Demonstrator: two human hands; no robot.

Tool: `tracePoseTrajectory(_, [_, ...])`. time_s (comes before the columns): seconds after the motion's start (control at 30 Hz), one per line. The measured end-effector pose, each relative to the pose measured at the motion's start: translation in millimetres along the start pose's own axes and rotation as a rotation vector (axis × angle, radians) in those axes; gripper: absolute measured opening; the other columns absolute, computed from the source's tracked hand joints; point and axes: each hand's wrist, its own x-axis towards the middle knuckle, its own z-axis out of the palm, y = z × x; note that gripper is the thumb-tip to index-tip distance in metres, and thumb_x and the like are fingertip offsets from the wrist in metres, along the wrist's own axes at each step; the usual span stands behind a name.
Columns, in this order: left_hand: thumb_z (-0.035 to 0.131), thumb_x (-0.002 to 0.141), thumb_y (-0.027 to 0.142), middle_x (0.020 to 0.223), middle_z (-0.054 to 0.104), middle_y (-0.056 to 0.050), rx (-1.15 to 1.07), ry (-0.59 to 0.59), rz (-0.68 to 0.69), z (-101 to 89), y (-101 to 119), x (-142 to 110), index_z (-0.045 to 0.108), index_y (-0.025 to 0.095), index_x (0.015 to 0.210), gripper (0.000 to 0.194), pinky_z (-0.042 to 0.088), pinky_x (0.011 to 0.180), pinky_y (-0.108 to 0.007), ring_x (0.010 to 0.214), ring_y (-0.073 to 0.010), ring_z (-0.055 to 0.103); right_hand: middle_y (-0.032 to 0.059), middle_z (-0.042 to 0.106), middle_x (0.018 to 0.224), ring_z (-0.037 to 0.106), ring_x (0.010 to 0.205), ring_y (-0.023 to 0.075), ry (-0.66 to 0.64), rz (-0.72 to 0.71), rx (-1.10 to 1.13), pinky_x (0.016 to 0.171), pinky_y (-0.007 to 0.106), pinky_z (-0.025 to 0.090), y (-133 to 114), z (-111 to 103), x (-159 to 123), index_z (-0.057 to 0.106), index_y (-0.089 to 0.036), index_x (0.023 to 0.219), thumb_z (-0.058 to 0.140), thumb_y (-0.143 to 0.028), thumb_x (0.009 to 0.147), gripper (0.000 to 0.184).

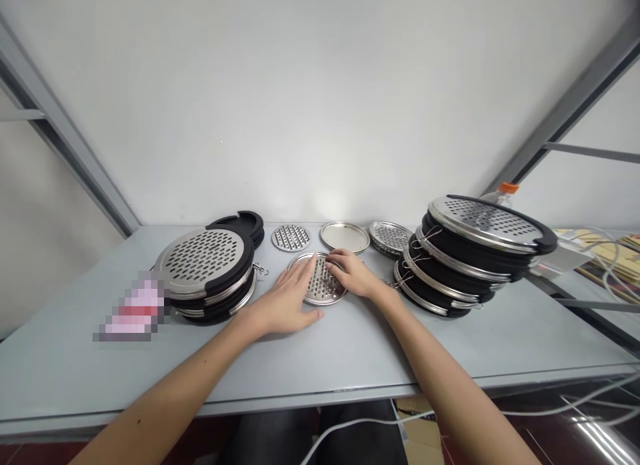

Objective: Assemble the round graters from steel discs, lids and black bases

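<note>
A round perforated metal disc (323, 288) lies flat on the grey table (350, 345), in the middle. My left hand (290, 295) rests on its left edge with fingers stretched out over it. My right hand (353, 270) covers its right edge, fingers curled onto the rim. Behind the disc lie a second perforated disc (291, 237), a plain shallow metal lid (345, 236) and a small stack of perforated discs (389, 237).
A stack of black-rimmed round graters (207, 271) stands left, with black rings (240, 223) behind it. A taller leaning stack of the same graters (470, 251) stands right. An orange-capped bottle (503, 193) and cables (605, 251) lie far right. A blurred pink patch (134, 309) sits at left.
</note>
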Motion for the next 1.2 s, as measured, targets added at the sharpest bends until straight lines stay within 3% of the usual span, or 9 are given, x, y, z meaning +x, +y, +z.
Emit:
tracePoseTrajectory(0.1, [0.051,0.082,0.06,0.157,-0.003,-0.013,-0.031,0.01,-0.086,8.1,3,0,-0.006,0.014,0.149,0.1,0.01,0.116,-0.046,0.144,-0.0302,-0.005,0.0159,0.061,0.114,0.057,0.105,0.0253,0.001,-0.018,-0.022,0.097,0.04,0.041,-1,2,-1,0.068,-0.013,0.104,0.046,-0.038,0.091,0.036])
tracePoseTrajectory(0.2, [0.051,0.078,0.066,0.157,-0.005,-0.015,-0.053,0.057,-0.152,15.7,3,3,-0.004,0.015,0.149,0.103,0.012,0.115,-0.048,0.143,-0.0321,-0.007,0.015,0.062,0.111,0.058,0.103,0.0249,0.0,-0.039,-0.023,0.096,0.04,0.042,-2,2,-1,0.069,-0.014,0.103,0.046,-0.038,0.092,0.036])
tracePoseTrajectory(0.4, [0.056,0.079,0.059,0.157,0.0,-0.016,-0.007,0.044,-0.154,14.9,0,6,0.002,0.015,0.149,0.099,0.009,0.115,-0.048,0.143,-0.0311,-0.008,0.0129,0.065,0.106,0.059,0.1,0.0233,0.01,-0.059,0.029,0.094,0.037,0.043,-3,0,0,0.069,-0.015,0.099,0.043,-0.04,0.093,0.037])
tracePoseTrajectory(0.7, [0.048,0.086,0.039,0.156,-0.004,-0.016,-0.035,-0.032,-0.197,-0.1,-9,4,0.005,0.018,0.149,0.08,0.009,0.114,-0.052,0.142,-0.0308,-0.009,0.0104,0.065,0.108,0.059,0.103,0.0237,0.009,0.071,0.171,0.096,0.036,0.041,4,-1,3,0.069,-0.016,0.088,0.031,-0.048,0.096,0.051])
tracePoseTrajectory(0.9, [0.052,0.081,0.055,0.157,-0.004,-0.016,-0.079,0.041,-0.261,7.7,-4,6,0.005,0.019,0.148,0.089,0.011,0.113,-0.055,0.142,-0.0351,-0.008,0.0099,0.066,0.106,0.06,0.102,0.0239,0.009,0.065,0.174,0.096,0.036,0.041,8,4,4,0.07,-0.017,0.086,0.028,-0.051,0.095,0.055])
tracePoseTrajectory(1.2, [0.058,0.076,0.061,0.156,0.001,-0.018,-0.132,0.113,-0.291,12.9,-17,10,0.006,0.022,0.147,0.096,0.017,0.11,-0.057,0.142,-0.0378,-0.004,0.0099,0.063,0.106,0.06,0.098,0.0228,0.015,0.04,0.113,0.093,0.036,0.042,7,5,2,0.071,-0.018,0.082,0.031,-0.05,0.095,0.053])
